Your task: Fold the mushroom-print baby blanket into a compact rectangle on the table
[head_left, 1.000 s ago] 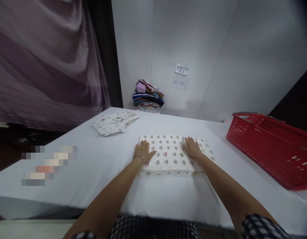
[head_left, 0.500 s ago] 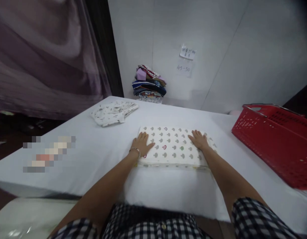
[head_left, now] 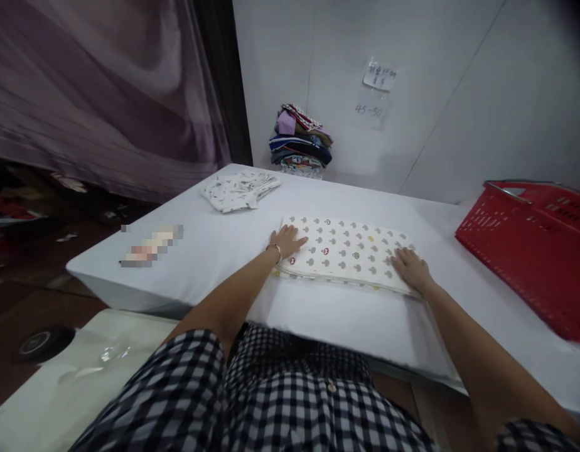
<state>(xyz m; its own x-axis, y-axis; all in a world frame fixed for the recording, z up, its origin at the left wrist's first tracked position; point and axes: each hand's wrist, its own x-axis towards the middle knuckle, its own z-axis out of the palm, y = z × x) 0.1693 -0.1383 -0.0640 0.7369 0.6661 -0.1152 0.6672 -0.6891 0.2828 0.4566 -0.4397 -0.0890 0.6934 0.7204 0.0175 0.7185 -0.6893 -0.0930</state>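
A folded white cloth with small mushroom prints (head_left: 346,252) lies flat on the white table (head_left: 214,251). My left hand (head_left: 286,241) rests palm down on its left end, fingers stretched out, a thin bracelet on the wrist. My right hand (head_left: 411,269) lies flat on its right end near the front corner, fingers spread. Neither hand holds anything.
A red plastic basket (head_left: 530,251) stands at the table's right side. A second folded patterned cloth (head_left: 239,189) lies at the far left. A pile of coloured folded clothes (head_left: 300,139) sits against the white wall. A purple curtain (head_left: 96,88) hangs at left.
My right hand has slid rightward along the cloth toward its right end. My left hand stays at the left end. The camera has swung left and tilted down.
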